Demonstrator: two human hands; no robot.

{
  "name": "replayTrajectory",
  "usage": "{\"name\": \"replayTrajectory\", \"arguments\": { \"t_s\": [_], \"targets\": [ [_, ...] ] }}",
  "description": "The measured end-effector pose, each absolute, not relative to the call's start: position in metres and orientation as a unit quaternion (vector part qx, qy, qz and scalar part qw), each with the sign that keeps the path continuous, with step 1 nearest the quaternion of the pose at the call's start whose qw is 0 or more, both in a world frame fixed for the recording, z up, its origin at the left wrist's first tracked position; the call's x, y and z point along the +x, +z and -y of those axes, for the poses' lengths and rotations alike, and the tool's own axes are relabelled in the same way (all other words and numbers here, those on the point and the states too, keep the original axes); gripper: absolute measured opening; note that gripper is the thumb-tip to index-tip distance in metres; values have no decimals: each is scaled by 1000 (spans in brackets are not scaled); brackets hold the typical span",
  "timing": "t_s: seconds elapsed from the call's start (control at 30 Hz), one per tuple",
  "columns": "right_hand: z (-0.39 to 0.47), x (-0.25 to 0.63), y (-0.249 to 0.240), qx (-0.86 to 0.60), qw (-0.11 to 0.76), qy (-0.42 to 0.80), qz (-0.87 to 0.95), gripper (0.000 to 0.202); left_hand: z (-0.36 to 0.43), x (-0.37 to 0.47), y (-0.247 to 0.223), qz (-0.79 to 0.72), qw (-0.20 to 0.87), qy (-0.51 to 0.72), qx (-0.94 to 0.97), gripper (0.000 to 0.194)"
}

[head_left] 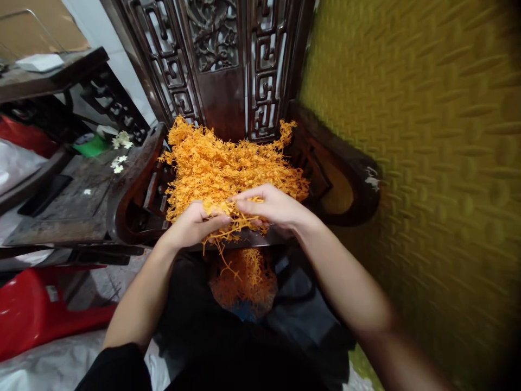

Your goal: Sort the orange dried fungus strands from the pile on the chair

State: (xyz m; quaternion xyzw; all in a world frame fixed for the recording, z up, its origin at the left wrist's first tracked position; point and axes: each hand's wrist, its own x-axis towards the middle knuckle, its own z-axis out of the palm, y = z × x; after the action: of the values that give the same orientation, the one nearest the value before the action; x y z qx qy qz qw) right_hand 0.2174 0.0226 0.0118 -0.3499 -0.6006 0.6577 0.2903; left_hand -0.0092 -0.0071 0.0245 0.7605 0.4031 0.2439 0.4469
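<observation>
A large heap of orange branching plastic sprigs [228, 163] covers the seat of a dark carved wooden chair [223, 103]. At the heap's near edge, my left hand [199, 222] pinches an orange sprig [222, 234] between thumb and fingers. My right hand [271, 206] is closed on the same bunch from the other side, with thumb and forefinger together. Thin stems dangle below the two hands. More orange pieces [248, 271] lie lower down, between my knees, in or on something partly blue. The exact grip of the fingertips is partly hidden by the sprigs.
A yellow textured sheet [415, 119] rises along the right side. To the left stands a dark wooden side table [73, 201] with a green container [91, 144] and pale scraps [119, 163]. A red plastic stool [32, 309] is at lower left, by white bags [61, 361].
</observation>
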Motion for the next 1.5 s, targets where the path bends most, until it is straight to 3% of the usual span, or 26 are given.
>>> {"name": "replayTrajectory", "arguments": {
  "t_s": [0.07, 0.17, 0.33, 0.4, 0.47, 0.6, 0.67, 0.77, 0.9, 0.97, 1.03, 1.13, 1.2, 1.33, 1.5],
  "targets": [
    [-22, 209, 10, -362, 326, 647, 587, 34, 6, -7, 28, -396, 445, 234, 768, 38],
    [-30, 201, 8, -388, 470, 613, 503, 39, 6, -5, 33, -419, 459, 238, 746, 44],
    [-62, 225, 10, -410, 639, 519, 392, 47, 11, -8, 39, -381, 538, 223, 718, 41],
    [-67, 241, 11, -412, 661, 487, 395, 45, 13, -10, 39, -366, 556, 206, 717, 42],
    [-60, 249, 11, -402, 591, 528, 458, 38, 13, -11, 37, -362, 570, 184, 714, 42],
    [-30, 233, 15, -336, 316, 610, 645, 40, 7, -5, 30, -346, 615, 129, 697, 39],
    [-20, 220, 16, -298, 269, 576, 712, 36, 6, -2, 27, -353, 622, 134, 686, 38],
    [-23, 211, 15, -300, 324, 515, 734, 22, 6, -1, 24, -368, 622, 133, 678, 36],
    [-45, 229, 13, -423, 595, 416, 542, 30, 10, -6, 25, -328, 667, 71, 665, 33],
    [-50, 240, 15, -428, 649, 400, 486, 30, 11, -7, 26, -325, 681, 58, 654, 32],
    [-44, 242, 17, -397, 588, 431, 558, 26, 9, -7, 26, -340, 678, 54, 650, 29],
    [-24, 228, 21, -281, 407, 440, 750, 18, 5, -4, 25, -359, 670, 35, 649, 21],
    [-13, 216, 22, -213, 344, 407, 819, 26, 3, -3, 23, -372, 667, 25, 645, 14],
    [-11, 207, 19, -174, 311, 355, 864, 36, 1, -1, 18, -438, 644, 11, 628, 3],
    [-11, 209, 15, -198, 320, 270, 886, 21, -2, 1, 14, -475, 629, 30, 615, 7]
  ]
}}
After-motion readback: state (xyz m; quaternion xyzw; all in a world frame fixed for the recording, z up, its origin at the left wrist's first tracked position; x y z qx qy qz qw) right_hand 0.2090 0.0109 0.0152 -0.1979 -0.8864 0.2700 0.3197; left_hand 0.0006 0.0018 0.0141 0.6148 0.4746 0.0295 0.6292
